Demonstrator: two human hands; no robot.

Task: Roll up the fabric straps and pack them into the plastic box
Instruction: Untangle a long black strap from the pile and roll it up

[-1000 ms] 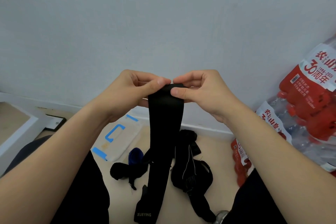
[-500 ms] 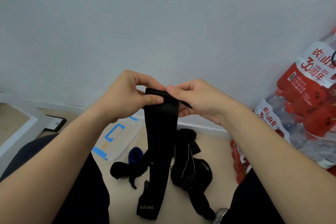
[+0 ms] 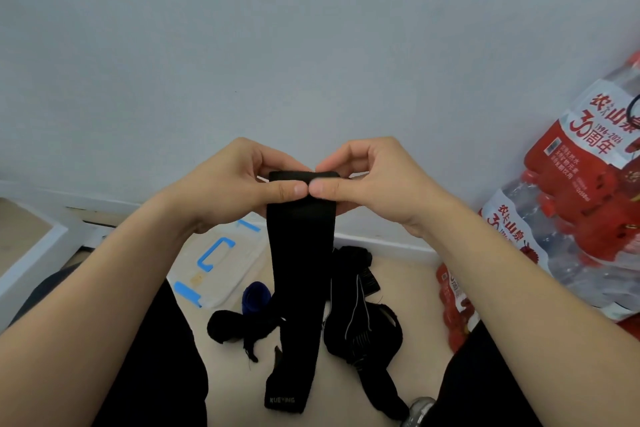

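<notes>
A long black fabric strap [image 3: 299, 281] hangs from both my hands, its top end folded into a small roll between my fingers. My left hand [image 3: 235, 184] pinches the roll from the left, thumb on the front. My right hand [image 3: 374, 180] pinches it from the right, and the two thumbs meet at the middle. The strap's lower end, with pale lettering, reaches the floor between my knees. The clear plastic box [image 3: 214, 263] with blue clips lies on the floor below my left hand. A blue rolled strap [image 3: 255, 296] and a black rolled strap [image 3: 225, 326] sit beside it.
A heap of loose black straps [image 3: 360, 322] lies on the floor to the right of the hanging strap. Shrink-wrapped packs of red-labelled water bottles [image 3: 571, 218] stand at the right. A white wall is straight ahead, and a white ledge [image 3: 31, 253] runs along the left.
The roll at the strap's top has been turned further, and the strap's bottom end has risen a little. Both thumbs have come together at the front of the roll.
</notes>
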